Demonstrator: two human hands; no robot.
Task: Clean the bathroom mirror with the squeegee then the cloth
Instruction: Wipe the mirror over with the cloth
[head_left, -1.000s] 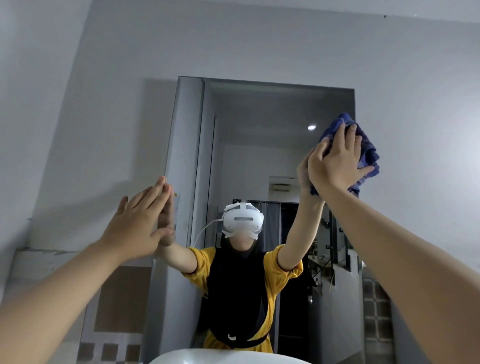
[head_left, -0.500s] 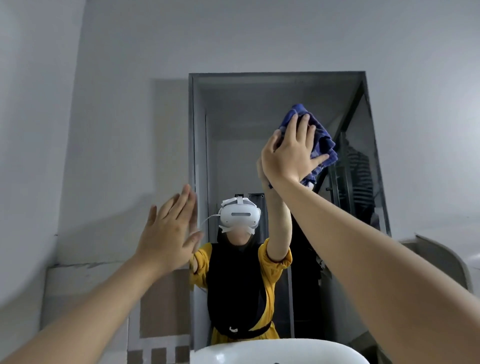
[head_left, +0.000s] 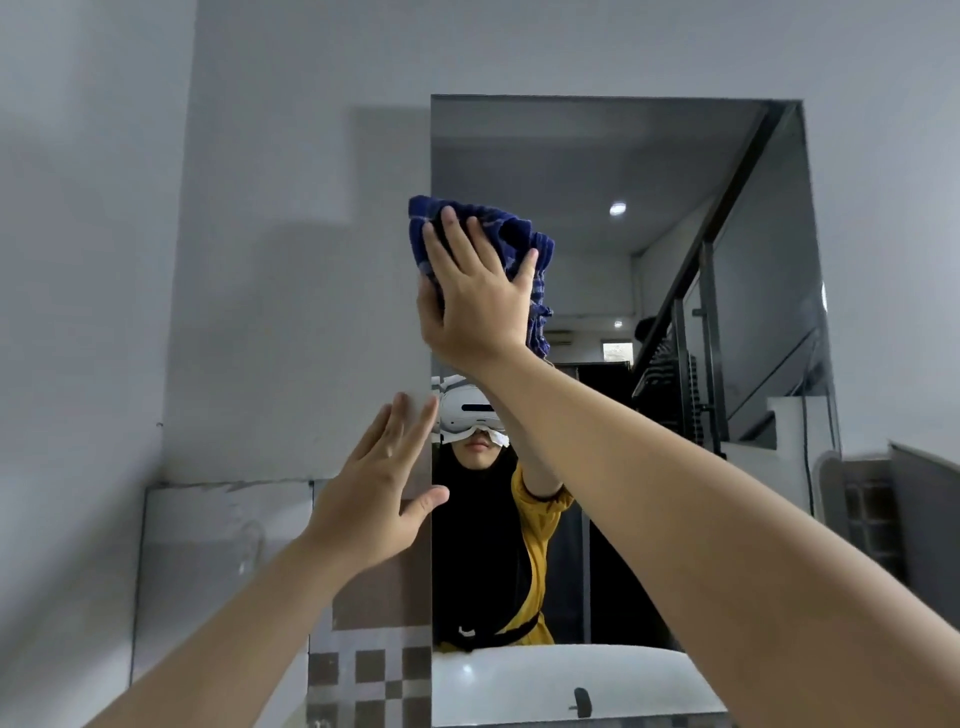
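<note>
- I see the mirror (head_left: 675, 171) filling the centre and right of the frame, a tall frameless pane fixed to a pale grey wall (head_left: 291, 156).
- My right hand (head_left: 475, 301) is raised in the upper centre of the frame, palm flat and fingers spread, pressing the cloth (head_left: 514, 234) against the glass near the mirror's left edge.
- The cloth is dark blue with lighter stripes, bunched under the palm; its folds stick out above the fingertips and hang down on the right side of the hand.
- My left hand (head_left: 376, 493) sits lower, at centre left, open with the fingers apart and nothing in it. It lies over the mirror's left edge, fingertips on the wall side and the thumb reaching toward the glass; I cannot tell whether the palm touches the surface.
- The two hands are apart, the right above the left.
- The squeegee does not show in this view.
- The reflection shows a person in a yellow top with a dark garment over it and a white headset (head_left: 467, 410), partly hidden behind my right forearm.
- A white sink (head_left: 545, 680) shows at the bottom centre, seen in the lower part of the glass.
- Brown and white checked tiles (head_left: 363, 670) run along the lower left, beside the mirror's bottom corner.
</note>
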